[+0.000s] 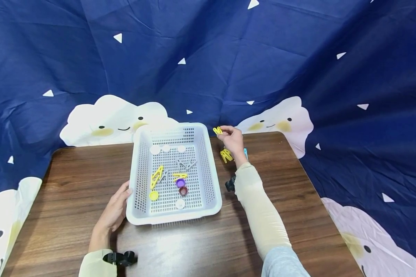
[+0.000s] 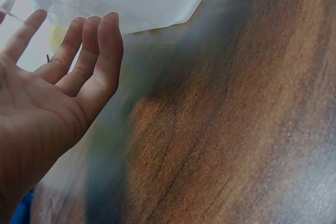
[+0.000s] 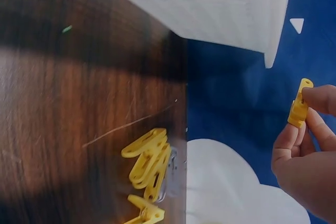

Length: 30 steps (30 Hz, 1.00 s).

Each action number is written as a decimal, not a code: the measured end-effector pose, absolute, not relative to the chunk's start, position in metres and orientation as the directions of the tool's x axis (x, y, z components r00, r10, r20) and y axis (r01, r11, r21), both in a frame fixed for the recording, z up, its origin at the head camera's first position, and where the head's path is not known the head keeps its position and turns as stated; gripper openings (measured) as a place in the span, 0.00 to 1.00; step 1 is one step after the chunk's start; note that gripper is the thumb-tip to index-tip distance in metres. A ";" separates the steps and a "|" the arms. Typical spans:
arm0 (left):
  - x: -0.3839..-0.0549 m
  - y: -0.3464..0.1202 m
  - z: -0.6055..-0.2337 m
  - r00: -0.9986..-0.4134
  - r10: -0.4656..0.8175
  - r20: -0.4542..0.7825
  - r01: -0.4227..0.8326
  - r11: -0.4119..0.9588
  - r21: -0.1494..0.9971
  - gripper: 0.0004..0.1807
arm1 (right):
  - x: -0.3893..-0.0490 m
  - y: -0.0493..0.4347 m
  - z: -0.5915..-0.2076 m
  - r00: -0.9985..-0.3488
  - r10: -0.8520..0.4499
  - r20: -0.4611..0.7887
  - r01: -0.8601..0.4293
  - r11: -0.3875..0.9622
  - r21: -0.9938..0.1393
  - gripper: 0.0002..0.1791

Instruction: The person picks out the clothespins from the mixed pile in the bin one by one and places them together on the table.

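Note:
My right hand [image 1: 233,139] pinches a yellow clothespin [image 3: 299,106] between thumb and fingers, raised beside the far right corner of the white plastic basket [image 1: 213,184]. Below that hand, more yellow clothespins [image 1: 225,155] lie in a small pile on the table, with a grey clothespin [image 3: 170,174] against them in the right wrist view. A blue clothespin [image 1: 245,153] shows partly behind the wrist. My left hand [image 1: 116,207] rests at the basket's left side, its fingers loosely bent against the wall in the left wrist view.
Inside the basket lie yellow clothespins [image 1: 157,176], grey clothespins [image 1: 187,166], and several round caps, among them a purple cap [image 1: 180,182], a dark red cap [image 1: 183,191] and a yellow cap [image 1: 154,196]. A blue curtain [image 1: 208,46] hangs behind the wooden table [image 1: 86,169].

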State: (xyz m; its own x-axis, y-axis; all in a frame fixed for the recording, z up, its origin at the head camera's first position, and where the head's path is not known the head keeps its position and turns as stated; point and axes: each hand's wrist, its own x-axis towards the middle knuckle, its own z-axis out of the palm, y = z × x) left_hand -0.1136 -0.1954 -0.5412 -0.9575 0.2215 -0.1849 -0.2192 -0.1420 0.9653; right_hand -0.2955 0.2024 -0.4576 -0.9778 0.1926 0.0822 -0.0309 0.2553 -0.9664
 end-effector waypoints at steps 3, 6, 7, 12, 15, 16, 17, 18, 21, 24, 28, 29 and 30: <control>-0.114 -0.196 -0.541 -0.957 0.221 -0.189 -0.224 -0.142 0.964 0.32 | -0.294 0.207 -0.461 -0.976 0.200 0.082 -0.028 0.258 -0.966 0.17; -0.113 -0.196 -0.541 -0.958 0.218 -0.186 -0.220 -0.141 0.965 0.32 | -0.293 0.211 -0.465 -0.976 0.208 0.069 -0.012 0.261 -0.965 0.18; -0.113 -0.196 -0.541 -0.957 0.222 -0.186 -0.220 -0.142 0.965 0.32 | -0.293 0.213 -0.467 -0.977 0.206 0.061 -0.004 0.266 -0.964 0.18; -0.113 -0.196 -0.541 -0.958 0.220 -0.186 -0.220 -0.145 0.965 0.32 | -0.290 0.221 -0.475 -0.974 0.220 0.044 0.029 0.315 -0.949 0.19; -0.113 -0.196 -0.540 -0.957 0.216 -0.193 -0.226 -0.143 0.963 0.32 | -0.288 0.226 -0.478 -0.972 0.232 0.039 0.045 0.345 -0.938 0.19; -0.113 -0.196 -0.540 -0.957 0.216 -0.194 -0.228 -0.143 0.963 0.32 | -0.287 0.228 -0.479 -0.971 0.236 0.037 0.048 0.346 -0.937 0.19; -0.113 -0.196 -0.540 -0.956 0.216 -0.197 -0.231 -0.141 0.963 0.33 | -0.286 0.230 -0.481 -0.971 0.238 0.034 0.054 0.352 -0.935 0.19; -0.113 -0.195 -0.540 -0.956 0.216 -0.198 -0.231 -0.139 0.963 0.33 | -0.286 0.231 -0.482 -0.970 0.241 0.031 0.059 0.355 -0.933 0.19; -0.113 -0.195 -0.540 -0.956 0.212 -0.205 -0.236 -0.133 0.963 0.33 | -0.284 0.235 -0.486 -0.968 0.251 0.011 0.083 0.362 -0.929 0.19; -0.113 -0.195 -0.540 -0.955 0.210 -0.210 -0.241 -0.132 0.961 0.33 | -0.283 0.238 -0.490 -0.966 0.260 -0.005 0.104 0.371 -0.923 0.20; -0.114 -0.195 -0.541 -0.956 0.210 -0.203 -0.236 -0.143 0.961 0.33 | -0.283 0.244 -0.497 -0.963 0.270 -0.008 0.118 0.394 -0.911 0.19; -0.114 -0.195 -0.541 -0.957 0.210 -0.200 -0.233 -0.148 0.961 0.33 | -0.282 0.245 -0.499 -0.963 0.270 -0.009 0.121 0.402 -0.908 0.19; -0.114 -0.195 -0.541 -0.957 0.212 -0.196 -0.230 -0.151 0.961 0.33 | -0.282 0.246 -0.501 -0.962 0.273 -0.010 0.125 0.409 -0.904 0.19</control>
State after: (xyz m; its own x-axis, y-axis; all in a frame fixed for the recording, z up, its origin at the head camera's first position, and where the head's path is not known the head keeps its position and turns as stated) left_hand -0.1137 -0.1954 -0.5411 -0.9575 0.2120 -0.1957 -0.2299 -0.1511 0.9614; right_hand -0.2819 0.2461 -0.5007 -0.9621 0.2726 -0.0096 0.1251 0.4094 -0.9037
